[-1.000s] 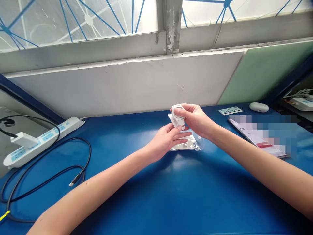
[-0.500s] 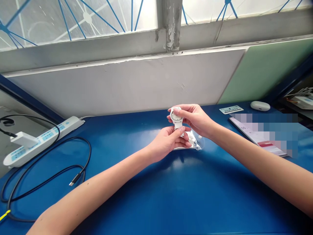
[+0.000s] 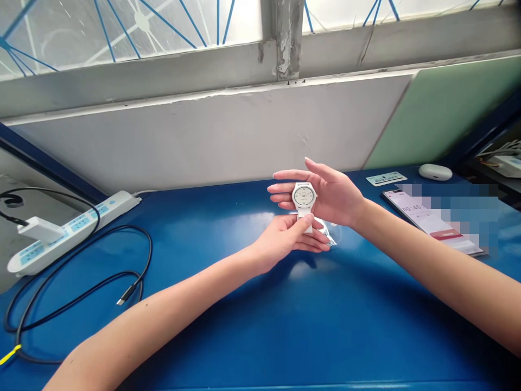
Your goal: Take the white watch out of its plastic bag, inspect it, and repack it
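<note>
A white wristwatch with a round pale dial is held up over the blue table, its face toward me. My left hand pinches the lower part of its white strap between thumb and fingers. Just behind the watch, my right hand is open, palm toward me, fingers stretched out to the left. Whether the right fingers touch the back of the watch I cannot tell. Beneath the hands lies a clear plastic bag, mostly hidden by them.
A white power strip with a plugged-in charger lies at the left, beside a coiled black cable. To the right are a phone, partly pixelated, a card and a white earbud case. A wall rises behind the table.
My right hand has let go of the watch's case and opened out behind it. The watch has shifted slightly right, still in my left hand, and its whole dial now shows.
</note>
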The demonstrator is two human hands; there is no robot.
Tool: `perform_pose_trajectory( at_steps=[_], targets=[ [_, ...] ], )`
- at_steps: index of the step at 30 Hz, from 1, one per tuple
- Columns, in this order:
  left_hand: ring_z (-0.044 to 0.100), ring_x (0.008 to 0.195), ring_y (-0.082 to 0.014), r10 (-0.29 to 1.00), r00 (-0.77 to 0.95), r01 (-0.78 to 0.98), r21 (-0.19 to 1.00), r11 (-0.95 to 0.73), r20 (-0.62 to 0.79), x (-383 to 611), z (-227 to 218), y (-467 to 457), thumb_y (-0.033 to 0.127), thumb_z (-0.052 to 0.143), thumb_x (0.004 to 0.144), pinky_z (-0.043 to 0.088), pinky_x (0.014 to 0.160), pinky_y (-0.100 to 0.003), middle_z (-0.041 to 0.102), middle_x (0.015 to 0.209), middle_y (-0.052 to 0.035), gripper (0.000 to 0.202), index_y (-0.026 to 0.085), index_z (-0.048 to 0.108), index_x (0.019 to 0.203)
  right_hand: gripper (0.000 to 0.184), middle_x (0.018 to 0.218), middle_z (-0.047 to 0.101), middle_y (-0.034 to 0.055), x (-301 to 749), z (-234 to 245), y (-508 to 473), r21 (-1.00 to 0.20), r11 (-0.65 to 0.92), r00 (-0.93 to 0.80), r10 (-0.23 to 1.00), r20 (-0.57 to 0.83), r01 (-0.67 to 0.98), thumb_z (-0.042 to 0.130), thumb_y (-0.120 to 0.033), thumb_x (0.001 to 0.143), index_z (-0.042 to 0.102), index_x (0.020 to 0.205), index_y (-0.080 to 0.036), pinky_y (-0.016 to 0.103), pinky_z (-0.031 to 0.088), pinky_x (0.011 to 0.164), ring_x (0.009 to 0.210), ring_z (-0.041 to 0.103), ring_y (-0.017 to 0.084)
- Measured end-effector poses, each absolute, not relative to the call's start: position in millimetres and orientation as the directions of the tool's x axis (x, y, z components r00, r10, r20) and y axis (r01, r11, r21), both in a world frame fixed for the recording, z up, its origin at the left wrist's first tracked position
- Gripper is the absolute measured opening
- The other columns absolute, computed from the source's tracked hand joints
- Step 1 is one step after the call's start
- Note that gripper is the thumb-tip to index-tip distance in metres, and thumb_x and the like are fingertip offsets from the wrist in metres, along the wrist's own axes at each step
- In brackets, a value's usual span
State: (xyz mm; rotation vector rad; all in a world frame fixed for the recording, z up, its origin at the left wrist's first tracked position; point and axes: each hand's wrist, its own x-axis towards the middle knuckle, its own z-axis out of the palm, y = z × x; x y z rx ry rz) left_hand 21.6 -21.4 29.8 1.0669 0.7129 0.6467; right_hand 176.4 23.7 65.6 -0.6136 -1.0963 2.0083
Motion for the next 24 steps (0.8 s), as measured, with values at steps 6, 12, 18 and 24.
perform_pose_trajectory(
  at_steps=[6,12,18,24],
  targets=[
    [0.075,0.085,-0.0241,0.799,0.579,-0.152,0.942,0.299,-0.161,21.2,32.6,-21.0,0.063,0.073,0.08,0.057,0.087,-0.037,0.076,0.088,-0.0123,0.053,0.01,0.07,0.087,0.049,0.113,0.077,0.0105,174.6,67.5,21.7,-0.85,-0.336,-0.577,0.815,-0.048,-0.404,0.035,-0.049,0.102,0.07,0.113,-0.016,0.038,0.056,0.096,0.098,0.074,0.022],
    [0.076,0.087,-0.0252,0.792,0.583,-0.139,0.939,0.316,-0.18,20.6,33.4,-19.5,0.064,0.073,0.08,0.057,0.088,-0.038,0.077,0.087,-0.013,0.054,0.011,0.069,0.091,0.046,0.111,0.077,0.0118,172.3,67.1,20.9,-0.861,-0.309,-0.536,0.843,-0.051,-0.404,0.037,-0.046,0.101,0.069,0.114,-0.016,0.039,0.055,0.098,0.097,0.074,0.022],
    [0.076,0.087,-0.0266,0.783,0.58,-0.119,0.927,0.355,-0.225,20.2,33.2,-18.7,0.07,0.069,0.08,0.057,0.09,-0.041,0.077,0.086,-0.0141,0.06,0.012,0.068,0.09,0.044,0.114,0.077,0.0094,173.7,65.5,22.3,-0.876,-0.29,-0.53,0.846,-0.047,-0.385,0.044,-0.051,0.098,0.071,0.111,-0.019,0.039,0.055,0.098,0.1,0.074,0.023],
    [0.076,0.084,-0.025,0.802,0.54,-0.09,0.93,0.356,-0.255,19.3,33.4,-16.7,0.068,0.067,0.084,0.059,0.087,-0.04,0.078,0.085,-0.0146,0.056,0.012,0.068,0.087,0.042,0.111,0.077,0.0088,173.0,63.2,22.4,-0.883,-0.275,-0.499,0.865,-0.055,-0.381,0.045,-0.05,0.096,0.072,0.108,-0.021,0.042,0.052,0.101,0.101,0.073,0.024]
  ],
)
